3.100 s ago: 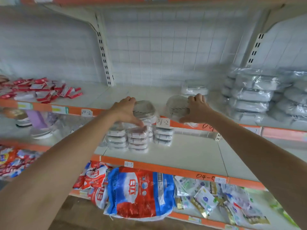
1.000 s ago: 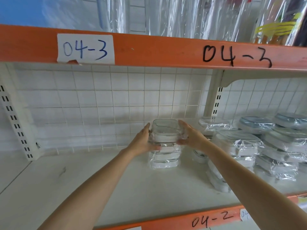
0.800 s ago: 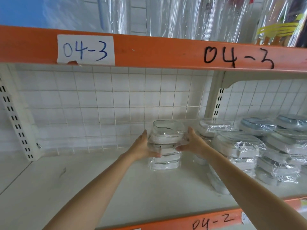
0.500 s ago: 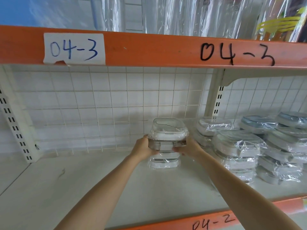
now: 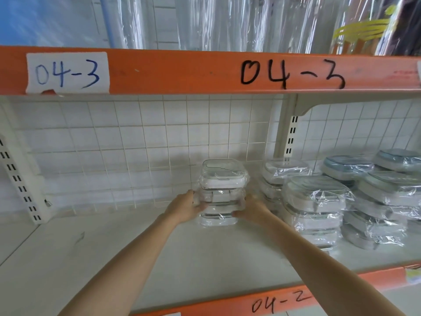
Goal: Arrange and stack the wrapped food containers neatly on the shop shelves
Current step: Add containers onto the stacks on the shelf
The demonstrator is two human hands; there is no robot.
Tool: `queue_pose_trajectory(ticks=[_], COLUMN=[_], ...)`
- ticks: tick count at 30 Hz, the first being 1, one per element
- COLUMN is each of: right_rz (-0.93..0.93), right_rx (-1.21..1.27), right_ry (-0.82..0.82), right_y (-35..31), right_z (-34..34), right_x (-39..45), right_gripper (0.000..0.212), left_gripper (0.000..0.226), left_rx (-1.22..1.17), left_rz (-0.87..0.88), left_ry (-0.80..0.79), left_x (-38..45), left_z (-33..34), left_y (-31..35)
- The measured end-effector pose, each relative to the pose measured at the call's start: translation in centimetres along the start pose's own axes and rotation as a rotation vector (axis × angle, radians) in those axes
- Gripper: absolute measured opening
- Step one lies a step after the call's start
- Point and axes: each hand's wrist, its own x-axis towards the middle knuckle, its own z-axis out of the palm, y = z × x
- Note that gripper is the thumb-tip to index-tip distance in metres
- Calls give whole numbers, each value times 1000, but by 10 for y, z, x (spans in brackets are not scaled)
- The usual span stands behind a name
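A stack of clear wrapped food containers [image 5: 222, 192] stands on the white shelf [image 5: 114, 258] near the wire-grid back. My left hand [image 5: 185, 207] grips the stack's left side low down. On the opposite side, my right hand [image 5: 251, 207] holds it at the same height. The top container [image 5: 223, 175] sits level on the pile. More wrapped container stacks [image 5: 315, 208] stand close to the right, some with blue-grey lids [image 5: 346, 166].
An orange rail marked 04-3 [image 5: 205, 71] hangs overhead with plastic-wrapped goods above it. A white upright bracket [image 5: 289, 135] stands behind the stacks, another [image 5: 22, 185] at far left. The shelf's front edge is the orange 04-2 rail [image 5: 280, 302].
I went from the lower shelf up to this one. Over the last second both hands slid down from the top container to the stack's lower sides; the stack now stands on the shelf.
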Motion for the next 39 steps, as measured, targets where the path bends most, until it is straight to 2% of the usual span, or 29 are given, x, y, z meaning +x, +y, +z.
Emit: queue_pose_trajectory(ticks=[1,2,4,6,9,11,16,22,31,34,39], right_rz=[20,8,-56,-132,-282,-392,-551,-687,-761,-749,-681], right_rx=[-66,-148,-330,-462,-583,-604,-465,-322,-158,-159,-245], right_ry=[-36,-68,-118,-119,-75,-68,-28,-92,-74,-103,-297], right_y=[3,4,5,4,-4,-12,-28,-45,-72,-61,-22], right_z=[2,4,9,16,32,47,76,93,121,143,184], right_x=[-5,-10,-21,-33,-50,-57,-76,-105,-184,-227,-281], right_gripper=[61,61,54,45,36,33,34,41,39,39,48], left_gripper=[59,54,42,39,35,36,37,31,22,30,39], left_rx=[33,58,125,309,599,676,707,728,699,614,488], left_rz=[4,18,73,116,88,38,-76,-170,-100,-187,-301], left_ry=[-4,-12,-31,-46,-98,-141,-111,-14,137,70,-86], left_x=[-3,-7,-16,-28,-54,-76,-130,-180,-287,-340,-401], left_z=[-3,-5,-9,-10,-5,0,-7,-30,-19,4,50], left_y=[-2,-4,-6,-7,-10,-16,-37,-50,-59,-78,-91])
